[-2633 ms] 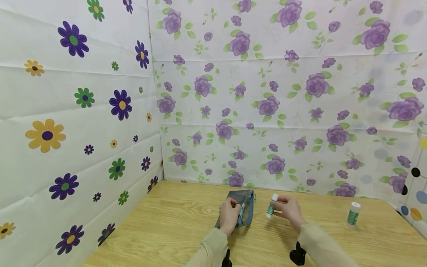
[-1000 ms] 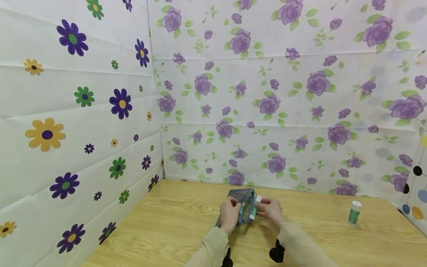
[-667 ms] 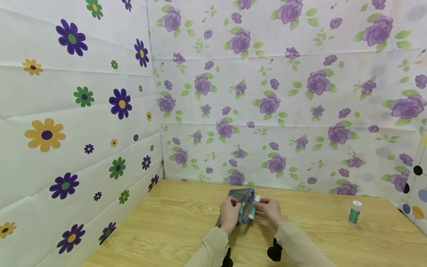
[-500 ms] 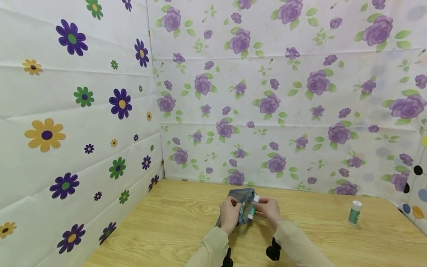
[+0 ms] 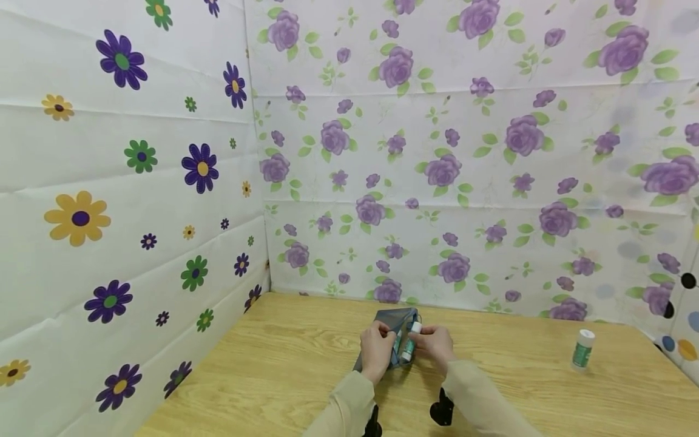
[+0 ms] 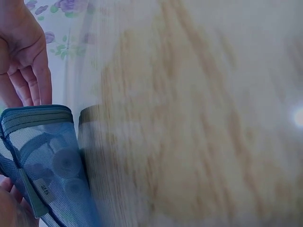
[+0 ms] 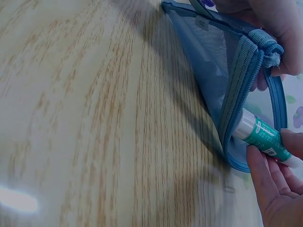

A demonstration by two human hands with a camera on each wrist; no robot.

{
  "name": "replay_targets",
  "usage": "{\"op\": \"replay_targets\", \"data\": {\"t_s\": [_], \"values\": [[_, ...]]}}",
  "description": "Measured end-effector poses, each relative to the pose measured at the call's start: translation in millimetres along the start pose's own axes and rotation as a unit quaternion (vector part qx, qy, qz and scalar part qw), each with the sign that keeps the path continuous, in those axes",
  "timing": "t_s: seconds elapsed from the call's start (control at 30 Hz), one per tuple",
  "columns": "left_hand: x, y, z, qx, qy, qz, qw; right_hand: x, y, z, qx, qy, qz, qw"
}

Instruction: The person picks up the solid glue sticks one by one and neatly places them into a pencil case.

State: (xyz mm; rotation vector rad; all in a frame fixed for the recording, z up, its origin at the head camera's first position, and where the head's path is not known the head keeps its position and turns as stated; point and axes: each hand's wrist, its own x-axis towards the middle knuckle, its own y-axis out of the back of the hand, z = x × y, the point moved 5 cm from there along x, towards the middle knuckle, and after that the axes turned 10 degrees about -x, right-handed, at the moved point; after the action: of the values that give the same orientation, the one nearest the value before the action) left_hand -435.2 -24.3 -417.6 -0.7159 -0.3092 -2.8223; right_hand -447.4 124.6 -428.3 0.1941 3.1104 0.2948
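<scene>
The white-and-green glue stick (image 7: 265,137) sits slantwise at the mouth of the blue mesh pouch (image 7: 208,61), its leading end just within the zipped rim and its outer end over on my right hand's (image 5: 437,345) side. As I judge it, the step is feeding it through, and I'd do best to aim along the pouch's length so that the tip clears the zip teeth rather than snagging the mesh, pushing gently from the outer end and letting go only once the body is well past the rim. The stick lies between my right thumb and fingers: thumb on one side of the label, fingertips under the other, a grasp near the outer end that leaves the front free to slide in. My left hand (image 5: 377,352) has the pouch's edge pinched, and I'd keep that side drawn back so the mouth gapes; if it sagged, the stick could catch. Another green-labelled stick (image 5: 397,340) shows at the pouch beside my left fingertips, so I'd steer alongside it rather than into it. Farther out, well apart to my right, a similar white-and-green tube (image 5: 582,349) stands upright on the wood-grained table (image 5: 284,352), touched by neither hand.
</scene>
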Motion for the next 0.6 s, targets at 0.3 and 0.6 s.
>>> {"op": "replay_targets", "data": {"t_s": [0.3, 0.6], "values": [[1.2, 0.7, 0.2, 0.015, -0.003, 0.011, 0.9998, -2.4, -4.4, -2.7, -0.011, 0.007, -0.012, 1.0], [1.9, -1.3, -0.1, 0.017, 0.003, 0.007, 0.9998, -1.9, -6.1, -2.3, -0.028, 0.009, 0.0, 1.0]]}}
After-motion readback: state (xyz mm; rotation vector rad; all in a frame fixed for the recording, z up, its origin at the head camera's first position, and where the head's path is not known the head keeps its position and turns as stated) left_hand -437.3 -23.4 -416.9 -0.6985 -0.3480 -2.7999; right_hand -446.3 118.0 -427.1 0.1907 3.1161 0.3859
